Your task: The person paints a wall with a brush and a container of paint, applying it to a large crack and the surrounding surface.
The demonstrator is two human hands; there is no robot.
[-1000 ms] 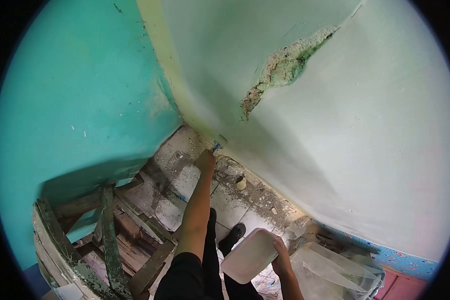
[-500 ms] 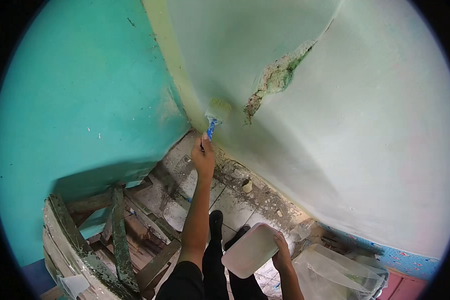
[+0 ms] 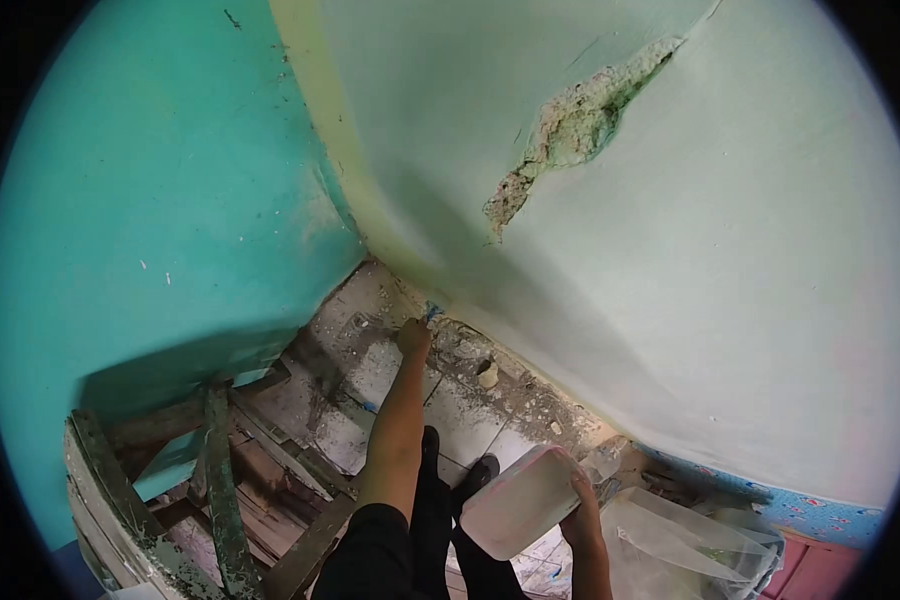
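My left hand (image 3: 414,338) is closed round the handle of a paintbrush (image 3: 434,311), low by the foot of the pale wall (image 3: 750,280) near the corner. Only a bit of the blue handle shows clearly; the bristles are hard to make out. My right hand (image 3: 582,515) grips the right edge of a whitish rectangular container (image 3: 522,502), held tilted in front of my legs. Above the brush, the pale wall has a rough, broken patch (image 3: 577,125) with a crack running up from it.
A teal wall (image 3: 160,180) meets the pale wall at a yellowish strip. Worn wooden framework (image 3: 232,490) stands lower left. Debris lies along the tiled floor's edge (image 3: 465,420). Clear plastic sheeting (image 3: 685,540) covers something lower right, beside a pink surface (image 3: 815,570).
My left hand and the brush have moved down from the pale wall's face to its base. The container has shifted slightly right. The view has shifted a little.
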